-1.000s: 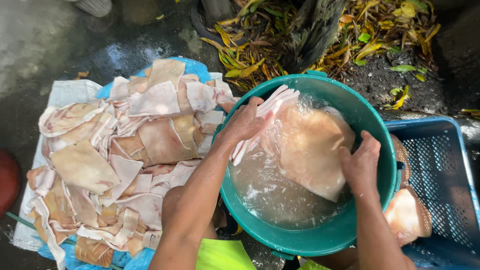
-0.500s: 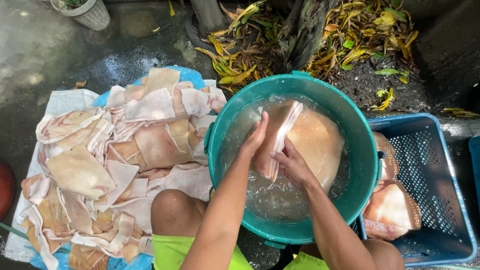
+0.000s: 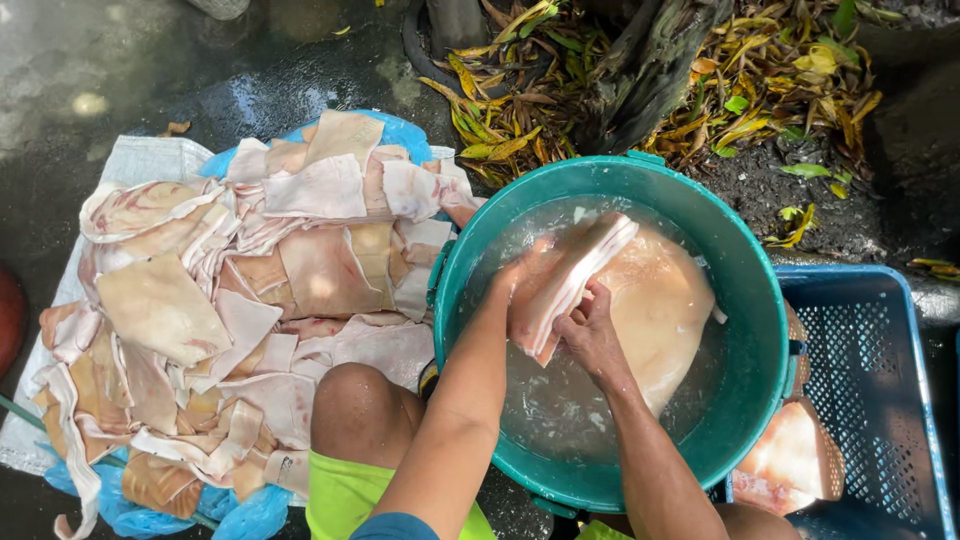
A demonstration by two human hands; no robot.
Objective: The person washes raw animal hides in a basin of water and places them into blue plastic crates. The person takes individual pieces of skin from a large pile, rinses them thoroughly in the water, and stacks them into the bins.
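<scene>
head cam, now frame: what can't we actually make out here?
- Left hand: fingers hidden behind the folded slab and cloudy water, head view.
- Basin bottom: hidden by a big slab and murky water.
- Crate: cut off by the right edge; its pieces partly behind the basin.

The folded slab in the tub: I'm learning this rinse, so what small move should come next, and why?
Probably lift the folded slab clear of the water to drain. Both hands, left hand and right hand, already have a grip on it above the green tub, while a larger slab lies submerged beneath.
</scene>
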